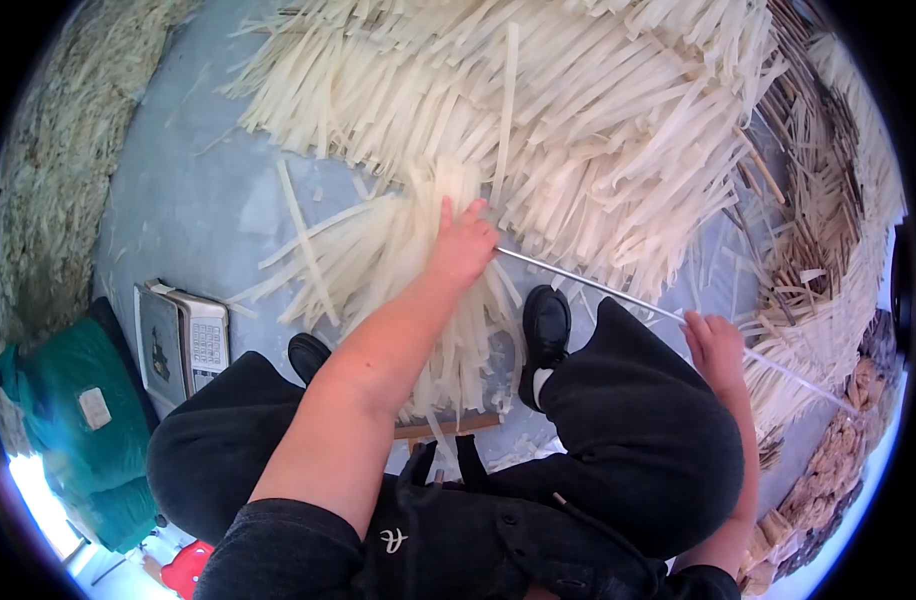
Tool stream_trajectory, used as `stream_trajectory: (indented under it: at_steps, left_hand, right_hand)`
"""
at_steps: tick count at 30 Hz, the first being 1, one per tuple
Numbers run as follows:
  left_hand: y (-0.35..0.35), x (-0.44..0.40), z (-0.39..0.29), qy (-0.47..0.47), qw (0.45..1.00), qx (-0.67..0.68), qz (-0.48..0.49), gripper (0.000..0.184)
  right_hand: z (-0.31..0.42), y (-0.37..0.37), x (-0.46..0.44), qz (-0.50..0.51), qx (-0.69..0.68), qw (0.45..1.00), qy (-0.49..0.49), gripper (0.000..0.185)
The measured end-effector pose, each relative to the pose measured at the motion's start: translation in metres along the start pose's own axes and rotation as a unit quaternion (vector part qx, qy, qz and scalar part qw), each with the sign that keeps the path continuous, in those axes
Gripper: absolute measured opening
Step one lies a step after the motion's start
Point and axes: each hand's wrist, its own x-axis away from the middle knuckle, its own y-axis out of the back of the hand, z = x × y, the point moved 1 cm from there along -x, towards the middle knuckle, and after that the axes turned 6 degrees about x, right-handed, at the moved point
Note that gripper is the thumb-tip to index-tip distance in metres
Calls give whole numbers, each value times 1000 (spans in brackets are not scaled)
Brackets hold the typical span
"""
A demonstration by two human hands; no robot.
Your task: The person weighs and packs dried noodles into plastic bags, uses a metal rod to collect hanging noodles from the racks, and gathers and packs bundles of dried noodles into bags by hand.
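Pale flat strips (458, 180) lie in a loose bunch on the floor between my feet. My left hand (465, 243) rests on the bunch, with two fingers stretched forward over the strips. A long thin metal rod (598, 287) runs from beside my left hand down to the right. Its left end meets the left hand; whether the fingers there grip it cannot be made out. My right hand (713, 345) is closed around the rod, and the rod's far end sticks out beyond it to the right.
A large heap of pale strips (598, 120) spreads ahead. At the left are a digital scale (203, 340) and a green sack (78, 430). Brown sticks and fibrous bundles (808, 240) line the right side. My black shoes (546, 335) flank the bunch.
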Motion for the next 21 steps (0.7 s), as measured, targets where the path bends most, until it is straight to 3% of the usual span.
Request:
stream_trajectory:
  at_steps: [2,4,6,10,15,21]
  left_hand:
    - [-1,1,3,12,1000,-4,4,14]
    - [3,-2,2,9,1000,-19,20,13]
    - [1,-2,-6,-6,1000,-23,16,13]
    - [-3,6,2,-46,999,-8,-16,14]
    - [3,3,-1,-30,999,17,1,16]
    - [0,10,40,52,998,-3,25,24]
  right_hand:
    - [12,-2,-30,65,-233,966,-90,23]
    - [47,7,-74,125,-385,907,-114,26]
    - [80,-19,-107,151,-455,877,-36,30]
    - [105,-33,-124,212,-439,873,-18,29]
    - [76,-22,-89,64,-273,960,9,21]
    - [-9,4,20,26,-77,997,-12,24]
